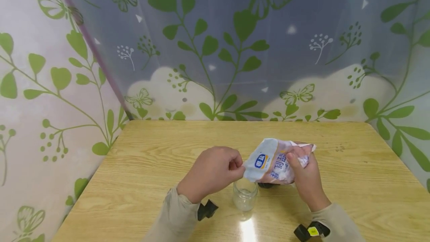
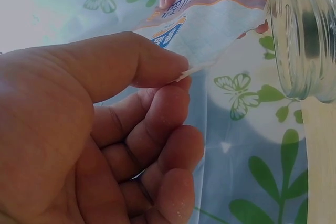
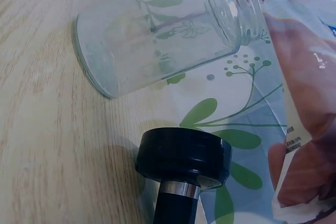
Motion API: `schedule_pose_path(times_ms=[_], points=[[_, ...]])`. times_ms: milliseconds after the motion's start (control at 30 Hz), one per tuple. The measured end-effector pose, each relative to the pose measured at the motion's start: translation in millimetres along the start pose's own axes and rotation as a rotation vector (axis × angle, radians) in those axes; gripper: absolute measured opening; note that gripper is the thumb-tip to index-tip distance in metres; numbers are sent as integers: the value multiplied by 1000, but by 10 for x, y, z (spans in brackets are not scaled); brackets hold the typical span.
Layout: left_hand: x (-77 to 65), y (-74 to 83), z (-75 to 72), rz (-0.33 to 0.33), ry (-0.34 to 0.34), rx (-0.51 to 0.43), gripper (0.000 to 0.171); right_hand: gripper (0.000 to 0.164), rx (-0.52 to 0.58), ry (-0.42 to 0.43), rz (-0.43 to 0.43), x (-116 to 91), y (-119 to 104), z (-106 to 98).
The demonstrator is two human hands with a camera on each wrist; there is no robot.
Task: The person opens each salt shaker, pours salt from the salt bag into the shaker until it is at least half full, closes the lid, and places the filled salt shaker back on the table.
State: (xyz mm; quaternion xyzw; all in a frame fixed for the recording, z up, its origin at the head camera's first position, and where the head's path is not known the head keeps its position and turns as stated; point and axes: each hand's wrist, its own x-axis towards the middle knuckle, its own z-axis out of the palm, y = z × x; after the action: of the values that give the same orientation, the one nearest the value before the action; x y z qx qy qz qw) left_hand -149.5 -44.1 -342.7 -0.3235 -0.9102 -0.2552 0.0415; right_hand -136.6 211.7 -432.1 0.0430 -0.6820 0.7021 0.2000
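Note:
My right hand [image 1: 308,180] grips a soft plastic bag of salt [image 1: 263,161], printed in pale blue and pink, with the thumb across its front. The bag is tilted, its pale end lying toward the left. At that end my left hand [image 1: 213,171] pinches the bag's edge between thumb and forefinger, as the left wrist view shows up close; white grains cling to its fingertips [image 2: 178,195]. Just below the bag stands a clear glass jar [image 1: 245,200], upright with no lid on. In the right wrist view the jar [image 3: 152,40] looks clear through its walls.
Beside the jar is a black object [image 3: 184,153] with a round head and a metal collar, mostly hidden by the bag in the head view. The wooden table [image 1: 151,141] meets a leaf-patterned curtain [image 1: 208,66] at the back.

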Motion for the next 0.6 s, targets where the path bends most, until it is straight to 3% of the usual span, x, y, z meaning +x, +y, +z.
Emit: schedule_pose_path(times_ms=[600], points=[[3,-17,-11,-9,-28,9,10,30,-47,6,-53,1,-39,0]])
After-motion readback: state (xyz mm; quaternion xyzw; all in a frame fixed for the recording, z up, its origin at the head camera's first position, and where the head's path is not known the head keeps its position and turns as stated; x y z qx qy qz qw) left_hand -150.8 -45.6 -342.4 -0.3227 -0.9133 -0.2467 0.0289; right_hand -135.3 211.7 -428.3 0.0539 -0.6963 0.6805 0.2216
